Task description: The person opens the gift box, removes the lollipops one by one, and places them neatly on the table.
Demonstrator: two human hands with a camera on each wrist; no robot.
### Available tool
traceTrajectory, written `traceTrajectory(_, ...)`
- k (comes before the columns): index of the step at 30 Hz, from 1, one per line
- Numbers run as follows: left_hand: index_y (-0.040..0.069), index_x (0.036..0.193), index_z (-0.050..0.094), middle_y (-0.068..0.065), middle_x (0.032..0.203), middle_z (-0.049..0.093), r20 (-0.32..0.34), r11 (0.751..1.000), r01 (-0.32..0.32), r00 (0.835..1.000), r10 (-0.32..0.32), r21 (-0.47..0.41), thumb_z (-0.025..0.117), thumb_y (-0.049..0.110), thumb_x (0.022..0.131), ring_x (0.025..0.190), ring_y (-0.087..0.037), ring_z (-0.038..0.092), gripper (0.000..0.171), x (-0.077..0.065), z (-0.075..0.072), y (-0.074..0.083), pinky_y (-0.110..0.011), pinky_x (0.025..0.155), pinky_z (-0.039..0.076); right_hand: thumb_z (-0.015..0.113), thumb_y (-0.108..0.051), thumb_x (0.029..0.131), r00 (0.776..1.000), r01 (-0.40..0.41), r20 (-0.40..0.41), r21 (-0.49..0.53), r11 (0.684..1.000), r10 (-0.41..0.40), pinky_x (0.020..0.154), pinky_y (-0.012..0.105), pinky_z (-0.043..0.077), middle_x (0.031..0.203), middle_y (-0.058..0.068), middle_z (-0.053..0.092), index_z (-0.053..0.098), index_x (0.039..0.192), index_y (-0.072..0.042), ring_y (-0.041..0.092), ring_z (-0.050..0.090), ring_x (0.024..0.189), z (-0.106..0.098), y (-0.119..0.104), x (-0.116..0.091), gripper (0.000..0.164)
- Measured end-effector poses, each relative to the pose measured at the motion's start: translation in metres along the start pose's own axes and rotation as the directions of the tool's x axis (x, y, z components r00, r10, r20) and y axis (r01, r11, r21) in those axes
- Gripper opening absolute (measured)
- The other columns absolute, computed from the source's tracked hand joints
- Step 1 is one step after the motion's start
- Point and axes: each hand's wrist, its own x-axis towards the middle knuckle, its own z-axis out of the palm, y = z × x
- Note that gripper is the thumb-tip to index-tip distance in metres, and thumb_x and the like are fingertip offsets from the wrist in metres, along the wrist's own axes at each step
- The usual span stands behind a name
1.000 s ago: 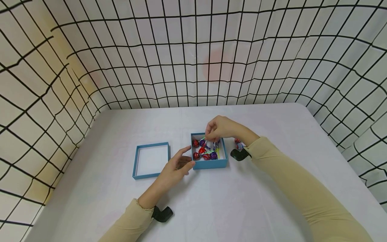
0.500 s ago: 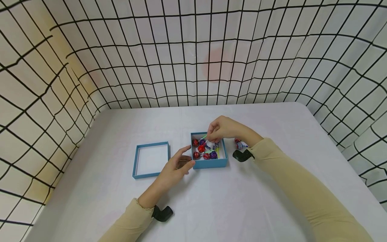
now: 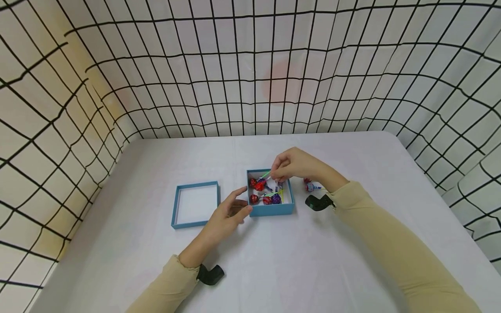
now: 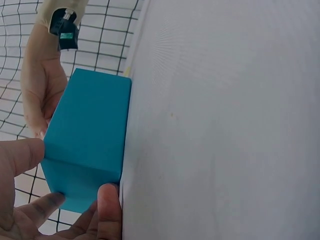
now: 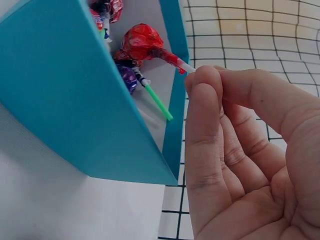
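My right hand [image 3: 299,165] pinches the white stick of a red-wrapped lollipop [image 5: 144,42] between thumb and fingertips, over the far right part of an open blue box [image 3: 272,210]. The lollipop's head hangs inside the box walls. Several red and purple lollipops [image 3: 267,200] lie in the box, one purple-wrapped with a green stick [image 5: 159,102] close to the held one. At the box's left side rests my left hand [image 3: 227,217], thumb by the near corner and fingers spread against the wall, as the left wrist view [image 4: 82,117] also shows.
A shallow blue lid [image 3: 192,224] with a white inside lies on the white table to the left of the box. Right of the box, partly behind my right wrist, are loose lollipops [image 3: 310,187]. Black netting [image 3: 254,80] over white surrounds the table.
The right hand has shifted slightly right and away from me, and the red lollipop has moved toward the far side of the box with it. My left hand stays at the box.
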Motion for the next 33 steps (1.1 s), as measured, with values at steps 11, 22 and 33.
traceTrajectory(11, 0.027, 0.155, 0.038, -0.014, 0.130, 0.063, -0.011, 1.000, 0.006, 1.000, -0.006, 0.001, 0.061, 0.033, 0.101, 0.103, -0.024, 0.067, 0.059, 0.001, 0.001, -0.002, -0.035, 0.082, 0.057, 0.078, -0.027, 0.090, 0.998, 0.012, -0.064, 0.075, 0.997, -0.007, 0.085, 0.039, 0.061, 0.101, 0.017, 0.076, 0.071, 0.102, -0.004, 0.038, 0.071, 0.097, -0.013, 0.009, -0.017, 0.027)
traceTrajectory(22, 0.030, 0.154, 0.038, -0.010, 0.128, 0.064, -0.019, 1.000, 0.022, 1.000, -0.022, -0.010, 0.062, 0.034, 0.101, 0.102, -0.021, 0.066, 0.058, 0.000, 0.001, -0.002, -0.035, 0.083, 0.057, 0.078, -0.033, 0.089, 0.993, 0.024, -0.119, 0.079, 0.997, -0.015, 0.084, 0.035, 0.060, 0.098, 0.015, 0.075, 0.070, 0.103, -0.004, 0.029, 0.070, 0.091, -0.026, 0.020, -0.035, 0.034)
traceTrajectory(33, 0.027, 0.154, 0.039, -0.014, 0.130, 0.063, -0.021, 1.000, 0.013, 1.000, -0.013, -0.011, 0.062, 0.031, 0.101, 0.092, -0.023, 0.066, 0.058, 0.001, 0.002, -0.001, -0.037, 0.080, 0.055, 0.076, -0.030, 0.091, 0.987, 0.031, -0.160, 0.123, 0.992, -0.011, 0.090, 0.037, 0.059, 0.097, 0.008, 0.076, 0.068, 0.105, -0.001, 0.031, 0.071, 0.095, -0.040, 0.034, -0.057, 0.033)
